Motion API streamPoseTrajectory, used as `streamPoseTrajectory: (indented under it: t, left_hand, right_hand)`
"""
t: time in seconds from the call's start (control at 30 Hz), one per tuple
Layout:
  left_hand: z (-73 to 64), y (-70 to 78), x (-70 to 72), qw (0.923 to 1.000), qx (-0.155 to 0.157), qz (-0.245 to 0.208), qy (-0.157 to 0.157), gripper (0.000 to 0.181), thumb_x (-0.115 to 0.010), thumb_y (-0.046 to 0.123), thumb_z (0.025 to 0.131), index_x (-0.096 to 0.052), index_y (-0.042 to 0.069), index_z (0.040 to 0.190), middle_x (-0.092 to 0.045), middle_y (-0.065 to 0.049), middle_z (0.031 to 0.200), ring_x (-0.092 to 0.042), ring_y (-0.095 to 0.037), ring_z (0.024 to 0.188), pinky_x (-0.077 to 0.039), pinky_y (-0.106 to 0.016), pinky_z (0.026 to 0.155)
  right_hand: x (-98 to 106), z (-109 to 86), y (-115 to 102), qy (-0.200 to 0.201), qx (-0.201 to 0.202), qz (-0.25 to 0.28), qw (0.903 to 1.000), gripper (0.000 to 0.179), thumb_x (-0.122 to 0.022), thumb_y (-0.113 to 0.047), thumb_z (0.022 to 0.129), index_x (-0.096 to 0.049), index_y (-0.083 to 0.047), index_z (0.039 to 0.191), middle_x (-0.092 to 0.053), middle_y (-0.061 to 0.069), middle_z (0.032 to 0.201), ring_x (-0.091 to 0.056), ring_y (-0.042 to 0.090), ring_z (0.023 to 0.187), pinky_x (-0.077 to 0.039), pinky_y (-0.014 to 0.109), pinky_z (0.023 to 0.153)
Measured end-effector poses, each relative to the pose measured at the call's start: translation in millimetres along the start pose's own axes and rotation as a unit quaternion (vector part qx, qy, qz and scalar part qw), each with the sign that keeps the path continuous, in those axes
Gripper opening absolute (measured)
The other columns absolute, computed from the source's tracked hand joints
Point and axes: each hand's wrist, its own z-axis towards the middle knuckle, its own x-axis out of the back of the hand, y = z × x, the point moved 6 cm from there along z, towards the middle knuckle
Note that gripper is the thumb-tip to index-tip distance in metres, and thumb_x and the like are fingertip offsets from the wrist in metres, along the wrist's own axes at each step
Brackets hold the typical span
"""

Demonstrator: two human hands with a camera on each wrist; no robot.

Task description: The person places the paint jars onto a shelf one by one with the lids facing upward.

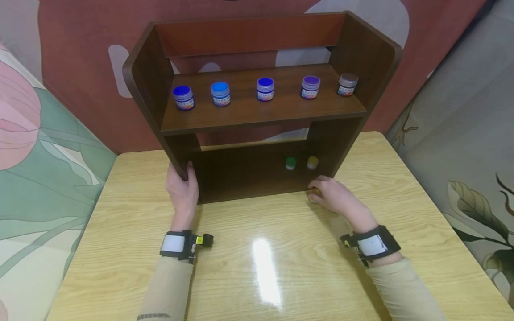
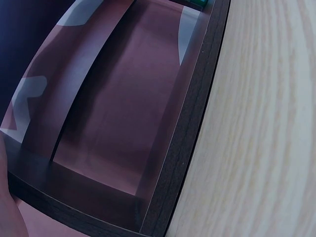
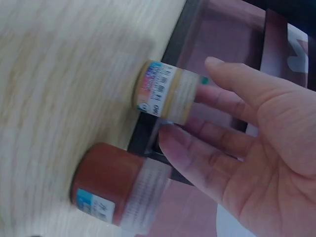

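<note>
A dark brown two-tier wooden shelf (image 1: 249,183) stands on the table. My left hand (image 1: 184,189) grips the edge of its left side panel, thumb on the inner side. Beside the shelf's lower right front corner is my right hand (image 1: 335,196). Its thumb and fingers are spread around a small ochre-yellow paint jar (image 3: 165,93), and a gap shows between thumb and jar. Whether a fingertip touches the lid is unclear. A reddish-brown paint jar (image 3: 111,182) stands close by on the table; the hand hides it in the head view.
Several blue and purple-lidded jars (image 1: 265,89) and a brown-lidded jar (image 1: 347,84) line the upper tier. On the lower tier sit a green jar (image 1: 290,163) and a yellow jar (image 1: 312,162). The wooden table (image 1: 225,276) meets a patterned wall behind the shelf.
</note>
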Motion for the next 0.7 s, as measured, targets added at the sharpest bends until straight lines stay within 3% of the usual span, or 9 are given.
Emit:
streamPoseTrajectory:
  t: [0.3,0.7]
  left_hand:
    - [0.5,-1.6,-1.0,1.0000,0.002,-0.004,-0.001,0.031,-0.064,0.017,0.096,-0.061,-0.006,0.116,-0.069,-0.027,0.110,-0.067,-0.043,0.104,-0.052,-0.056,0.089]
    - [0.0,-3.3,-0.8,1.0000,-0.003,-0.006,-0.002,0.030,-0.064,0.017,0.096,-0.061,-0.007,0.115,-0.069,-0.027,0.108,-0.067,-0.042,0.102,-0.052,-0.055,0.089]
  right_hand:
    - [-1.0,-3.8,1.0,-0.044,-0.002,0.043,0.9981,0.025,-0.076,0.001,0.084,-0.071,0.003,0.108,-0.070,0.020,0.110,-0.066,0.035,0.105,-0.057,0.048,0.091]
    - [-1.6,-5.9,0.2,-0.033,0.006,0.049,0.9982,0.024,-0.074,0.002,0.085,-0.071,0.003,0.108,-0.070,0.018,0.109,-0.067,0.034,0.103,-0.058,0.046,0.088]
